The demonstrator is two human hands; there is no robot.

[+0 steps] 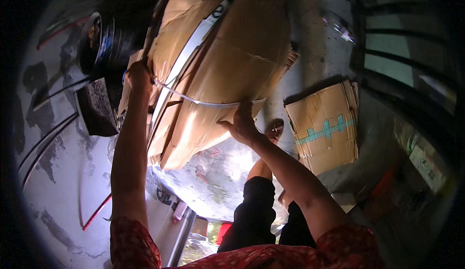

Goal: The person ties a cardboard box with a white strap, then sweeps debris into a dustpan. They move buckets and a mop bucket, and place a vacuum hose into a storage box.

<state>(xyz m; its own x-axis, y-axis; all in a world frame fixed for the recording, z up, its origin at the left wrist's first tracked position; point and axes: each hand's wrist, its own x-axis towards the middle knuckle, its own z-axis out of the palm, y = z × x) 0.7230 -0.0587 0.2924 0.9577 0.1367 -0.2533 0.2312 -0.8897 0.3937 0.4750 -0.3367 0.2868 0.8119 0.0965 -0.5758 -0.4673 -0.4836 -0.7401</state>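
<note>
A tall stack of flattened cardboard boxes (pixel 232 61) leans upright before me, with a pale sheet edge (pixel 181 60) between its layers. Around it runs a thin whitish strap (pixel 203 103). My left hand (pixel 138 75) is curled at the stack's left edge, where the strap reaches it; its fingertips are hidden. Low on the stack's right side, my right hand (pixel 247 125) lies against the cardboard, thumb spread, fingers at the strap. Whether those fingers pinch the strap cannot be told.
A smaller flattened cardboard bundle (pixel 323 127) with green tape lies on the floor to the right. At left are a dark round container (pixel 95 43), a dark block (pixel 97 107) and black cables (pixel 49 138). Dark metal bars (pixel 403 32) line the right. My foot (pixel 275 128) is beside the stack.
</note>
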